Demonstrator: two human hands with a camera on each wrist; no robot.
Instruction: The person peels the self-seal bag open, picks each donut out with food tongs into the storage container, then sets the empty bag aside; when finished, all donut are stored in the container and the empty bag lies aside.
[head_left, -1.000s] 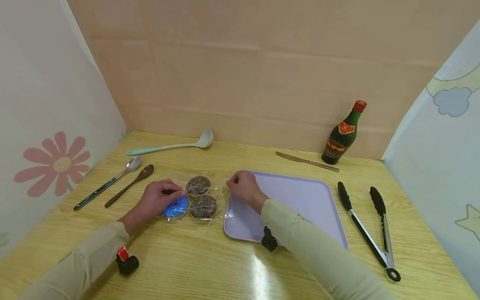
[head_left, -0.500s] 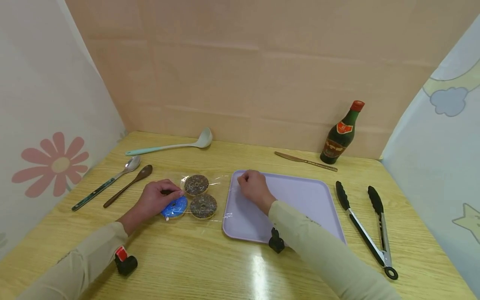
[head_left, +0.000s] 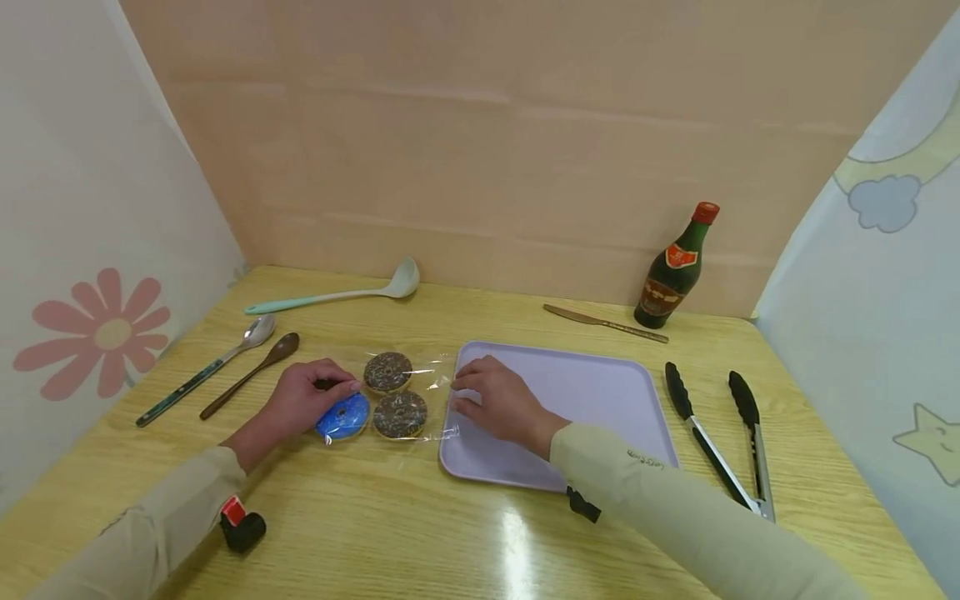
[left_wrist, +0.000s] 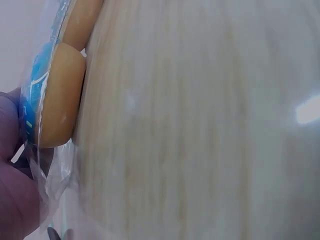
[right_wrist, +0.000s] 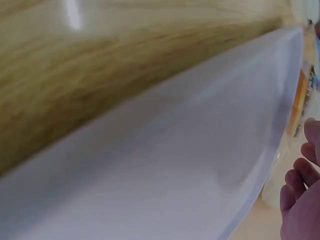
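Note:
A clear plastic bag (head_left: 435,379) lies left of the lavender tray (head_left: 577,400), its right end reaching the tray's left rim. Inside are a blue-iced donut (head_left: 347,417) and two chocolate donuts with sprinkles, one farther back (head_left: 388,372) and one nearer (head_left: 402,415). My left hand (head_left: 303,396) pinches the bag's left end, thumb just above the blue donut; the left wrist view shows that donut (left_wrist: 62,97) side-on in the film. Over the tray's left rim, my right hand (head_left: 504,402) has loosely bent, spread fingers beside the bag's end, holding nothing.
Left of the bag lie a dark wooden spoon (head_left: 255,373) and a metal spoon with a green handle (head_left: 206,371). Behind are a ladle (head_left: 337,293), a knife (head_left: 606,322) and a green bottle (head_left: 671,271). Black-tipped tongs (head_left: 716,454) lie spread right of the tray.
My right hand was at the bag's right end with curled fingers, moved right over the tray, then came back left with its fingers spread. My left hand keeps its grip on the bag.

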